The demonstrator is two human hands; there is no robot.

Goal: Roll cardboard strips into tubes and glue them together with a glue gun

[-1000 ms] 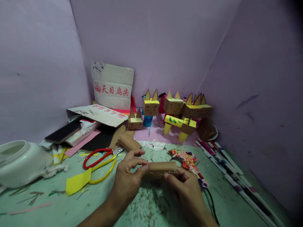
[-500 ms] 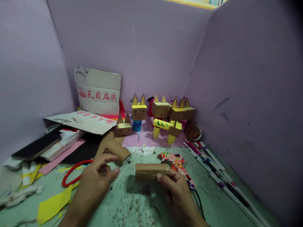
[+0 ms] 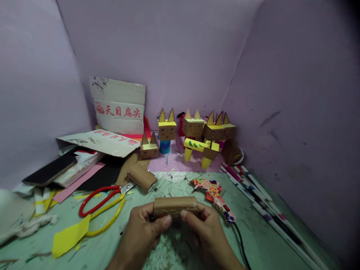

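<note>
Between both hands is a brown cardboard tube (image 3: 176, 203), lying sideways just above the table. My left hand (image 3: 147, 227) grips its left end, thumb on the near side. My right hand (image 3: 205, 227) pinches the right end the same way. Beyond it lies a second brown cardboard tube (image 3: 143, 178). A flower-patterned glue gun (image 3: 212, 194) rests to the right of my right hand, its black cord running toward me. Scissors (image 3: 120, 193) with one red and one yellow handle lie to the left of my left hand.
Cardboard cat figures (image 3: 167, 130) and a yellow four-legged figure (image 3: 201, 148) stand at the back. Markers (image 3: 260, 204) line the right side. White printed cardboard (image 3: 118, 107), a black phone-like slab (image 3: 50, 167) and yellow paper (image 3: 70, 236) occupy the left.
My left hand has come right from near the scissors and taken hold of the tube's left end. The right hand keeps its hold. The view has shifted slightly.
</note>
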